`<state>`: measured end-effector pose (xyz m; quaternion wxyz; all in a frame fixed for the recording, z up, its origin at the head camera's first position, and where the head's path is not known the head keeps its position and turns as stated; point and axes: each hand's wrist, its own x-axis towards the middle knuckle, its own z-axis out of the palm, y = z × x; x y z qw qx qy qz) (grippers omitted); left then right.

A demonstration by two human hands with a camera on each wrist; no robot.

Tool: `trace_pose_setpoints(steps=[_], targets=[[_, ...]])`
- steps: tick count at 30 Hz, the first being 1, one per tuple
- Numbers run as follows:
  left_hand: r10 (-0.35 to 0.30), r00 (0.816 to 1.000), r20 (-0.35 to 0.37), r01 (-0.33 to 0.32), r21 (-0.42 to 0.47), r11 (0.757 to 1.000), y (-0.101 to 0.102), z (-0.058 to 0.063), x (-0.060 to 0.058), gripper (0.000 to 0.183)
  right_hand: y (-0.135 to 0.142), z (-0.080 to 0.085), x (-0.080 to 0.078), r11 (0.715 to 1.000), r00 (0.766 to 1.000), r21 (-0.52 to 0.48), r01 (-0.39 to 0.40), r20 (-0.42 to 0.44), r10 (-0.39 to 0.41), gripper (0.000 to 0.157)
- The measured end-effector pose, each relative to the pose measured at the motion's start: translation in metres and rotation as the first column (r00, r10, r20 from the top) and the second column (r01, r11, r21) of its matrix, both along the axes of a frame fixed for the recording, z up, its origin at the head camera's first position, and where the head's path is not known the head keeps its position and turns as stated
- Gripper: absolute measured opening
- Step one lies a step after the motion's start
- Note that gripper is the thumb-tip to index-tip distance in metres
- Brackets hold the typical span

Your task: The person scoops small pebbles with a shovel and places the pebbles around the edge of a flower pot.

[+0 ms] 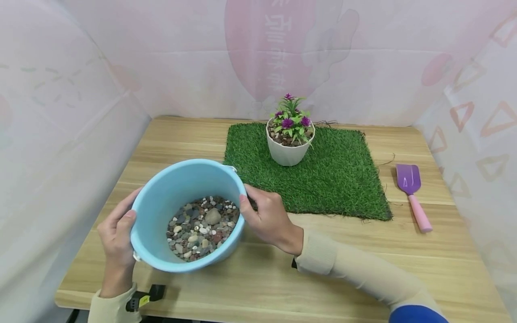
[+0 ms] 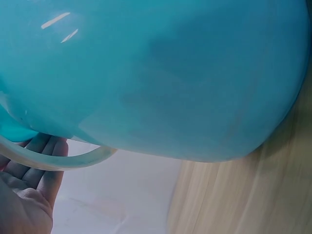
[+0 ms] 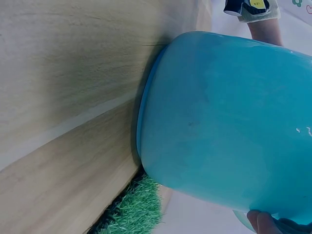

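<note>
A light blue bucket (image 1: pixel 155 211) stands at the left of the table, its mouth facing up toward me. Mixed pebbles (image 1: pixel 202 231) cover its bottom, one larger tan stone among them. My left hand (image 1: pixel 117 233) holds the left side of the rim, thumb on the edge and fingers outside. On the opposite side my right hand (image 1: pixel 270 220) grips the rim, thumb over the edge. A pale handle (image 2: pixel 53 161) hangs beside the left fingers in the left wrist view. In the right wrist view, the bucket's base (image 3: pixel 146 107) is down at the table, perhaps slightly tilted.
Behind the bucket lies a green artificial-grass mat (image 1: pixel 339 179). A white pot (image 1: pixel 287 154) with a purple-flowered plant (image 1: pixel 291 117) stands on it. Farther right, a purple shovel with a pink handle (image 1: pixel 420 213) lies on the wooden table (image 1: pixel 355 264). Printed fabric walls (image 1: pixel 181 67) surround the table.
</note>
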<state>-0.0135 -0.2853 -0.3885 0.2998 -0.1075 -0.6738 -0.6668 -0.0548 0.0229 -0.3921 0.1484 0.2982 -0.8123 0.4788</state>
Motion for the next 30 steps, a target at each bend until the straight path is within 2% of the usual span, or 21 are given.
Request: trace_pose_setpoints(steps=[5, 12, 19, 30], targets=[[0.017, 1.000, 0.014, -0.017, 0.027, 0.999, -0.007, 0.000, 0.003, 0.038, -0.008, 0.002, -0.003, 1.000, 1.000, 0.009, -0.005, 0.000, 0.005, 0.045], [0.087, 0.996, 0.022, -0.087, 0.019, 0.996, -0.016, 0.001, 0.005, 0.038, -0.020, 0.006, -0.007, 1.000, 0.999, 0.014, -0.025, 0.026, 0.025, 0.044], [0.108, 0.994, 0.024, -0.109, 0.056, 0.992, -0.024, 0.001, 0.008, 0.038, -0.030, 0.009, -0.011, 0.998, 0.997, 0.019, -0.058, 0.051, 0.057, 0.047], [0.223, 0.971, 0.082, -0.227, 0.041, 0.973, -0.032, 0.002, 0.015, 0.038, -0.046, 0.014, -0.021, 0.992, 0.994, 0.077, -0.095, 0.063, 0.090, 0.050]])
